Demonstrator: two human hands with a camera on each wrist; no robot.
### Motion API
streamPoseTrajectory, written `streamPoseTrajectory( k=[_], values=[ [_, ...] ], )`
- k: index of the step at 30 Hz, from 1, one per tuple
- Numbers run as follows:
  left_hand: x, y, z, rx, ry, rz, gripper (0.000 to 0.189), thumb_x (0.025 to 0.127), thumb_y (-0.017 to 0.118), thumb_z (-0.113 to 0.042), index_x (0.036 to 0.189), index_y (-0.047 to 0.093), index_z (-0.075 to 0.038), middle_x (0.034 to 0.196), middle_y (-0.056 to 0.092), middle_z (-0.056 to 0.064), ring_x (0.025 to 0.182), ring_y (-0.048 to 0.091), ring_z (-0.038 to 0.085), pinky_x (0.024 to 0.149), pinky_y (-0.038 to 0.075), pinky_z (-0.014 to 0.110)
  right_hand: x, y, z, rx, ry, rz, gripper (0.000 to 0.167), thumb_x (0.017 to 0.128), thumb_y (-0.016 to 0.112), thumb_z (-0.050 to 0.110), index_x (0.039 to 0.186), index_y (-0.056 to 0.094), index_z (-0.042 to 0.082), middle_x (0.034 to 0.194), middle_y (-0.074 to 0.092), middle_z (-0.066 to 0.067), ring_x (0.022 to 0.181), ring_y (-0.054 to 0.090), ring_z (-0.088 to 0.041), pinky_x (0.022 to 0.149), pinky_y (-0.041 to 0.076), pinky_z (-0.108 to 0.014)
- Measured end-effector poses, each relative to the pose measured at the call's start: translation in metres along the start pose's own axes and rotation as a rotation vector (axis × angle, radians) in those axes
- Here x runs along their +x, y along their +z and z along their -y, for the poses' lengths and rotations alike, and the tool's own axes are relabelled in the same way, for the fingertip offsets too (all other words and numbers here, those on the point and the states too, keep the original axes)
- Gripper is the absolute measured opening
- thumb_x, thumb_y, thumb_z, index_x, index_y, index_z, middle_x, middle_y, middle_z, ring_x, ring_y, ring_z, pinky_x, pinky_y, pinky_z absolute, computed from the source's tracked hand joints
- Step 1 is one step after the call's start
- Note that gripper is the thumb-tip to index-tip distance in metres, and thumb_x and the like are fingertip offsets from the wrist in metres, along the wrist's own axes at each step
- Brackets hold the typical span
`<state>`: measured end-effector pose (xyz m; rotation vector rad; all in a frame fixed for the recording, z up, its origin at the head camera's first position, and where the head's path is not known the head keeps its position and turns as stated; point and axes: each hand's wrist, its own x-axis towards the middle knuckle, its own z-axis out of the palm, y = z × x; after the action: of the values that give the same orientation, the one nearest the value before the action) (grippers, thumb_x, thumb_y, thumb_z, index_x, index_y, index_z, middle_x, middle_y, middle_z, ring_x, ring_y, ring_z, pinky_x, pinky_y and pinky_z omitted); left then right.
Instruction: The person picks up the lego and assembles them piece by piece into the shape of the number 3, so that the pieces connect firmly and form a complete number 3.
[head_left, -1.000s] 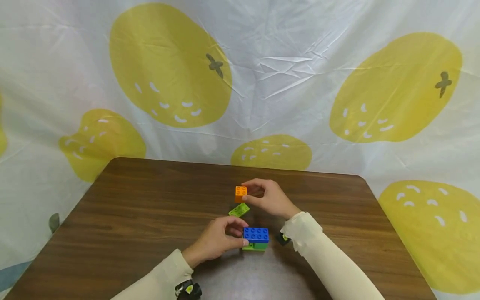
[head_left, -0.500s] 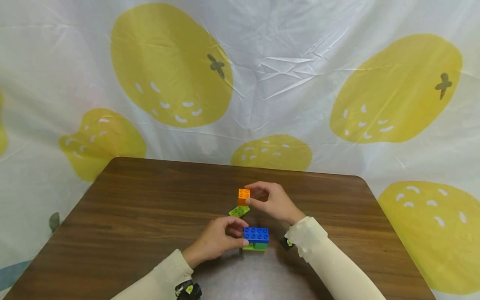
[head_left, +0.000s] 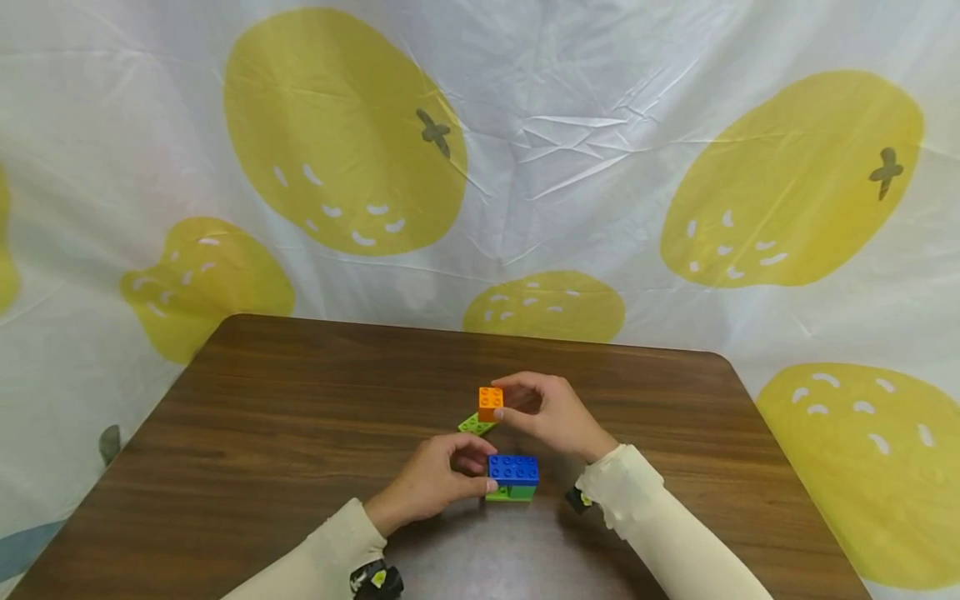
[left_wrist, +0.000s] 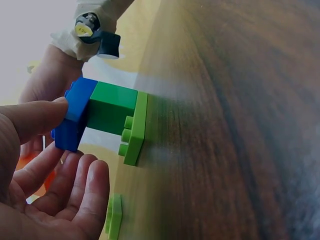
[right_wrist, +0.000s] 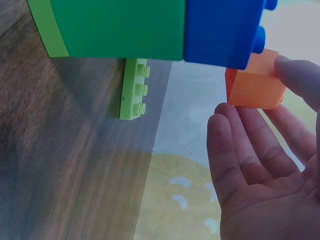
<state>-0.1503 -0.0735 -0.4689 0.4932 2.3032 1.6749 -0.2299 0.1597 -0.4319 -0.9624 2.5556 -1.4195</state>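
Observation:
On the table stands a small stack of toy building bricks: a blue brick (head_left: 513, 471) on top, a green brick (left_wrist: 112, 107) beneath it and a light green plate (left_wrist: 136, 132) at the bottom. My left hand (head_left: 429, 479) pinches the blue brick at its left end, thumb in front and a finger behind. Farther back, my right hand (head_left: 552, 414) holds a square orange brick (head_left: 491, 403) between thumb and fingers, raised over the table with its studs up. A loose light green plate (head_left: 472, 425) lies just behind the stack, partly hidden by the orange brick in the head view.
The brown wood-grain table (head_left: 315, 400) has rounded far corners. Behind it hangs a white cloth (head_left: 525, 208) printed with large yellow fruit. Each wrist wears a small black camera, such as the left one (head_left: 377, 579).
My right hand has brought the orange brick toward me and slightly right, so it now overlaps the loose plate in the head view. My left hand and the stack have stayed put.

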Motion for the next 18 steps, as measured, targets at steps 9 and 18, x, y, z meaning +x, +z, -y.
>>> streamPoseTrajectory(
  k=[9,18],
  values=[
    [0.001,0.001,0.0,0.007,0.004,0.0,0.036,0.089,0.087,-0.022,0.121,0.074,-0.011,0.115,0.075,0.004,0.099,0.071,0.017,0.084,0.06,0.025,-0.008,-0.002,0.004,0.012,-0.009,0.019,0.041,0.095,0.082,0.027,0.132,0.072,0.015,0.112,0.079,0.0,0.095,0.077,-0.017,0.086,0.065,-0.039],
    [0.0,0.001,0.0,0.027,0.004,-0.006,0.036,0.089,0.087,-0.023,0.119,0.074,-0.011,0.115,0.075,0.005,0.099,0.071,0.016,0.084,0.06,0.025,-0.02,-0.004,0.005,0.002,-0.032,0.006,0.04,0.094,0.082,0.024,0.131,0.072,0.012,0.112,0.079,-0.001,0.097,0.076,-0.017,0.086,0.064,-0.034]
  ],
)
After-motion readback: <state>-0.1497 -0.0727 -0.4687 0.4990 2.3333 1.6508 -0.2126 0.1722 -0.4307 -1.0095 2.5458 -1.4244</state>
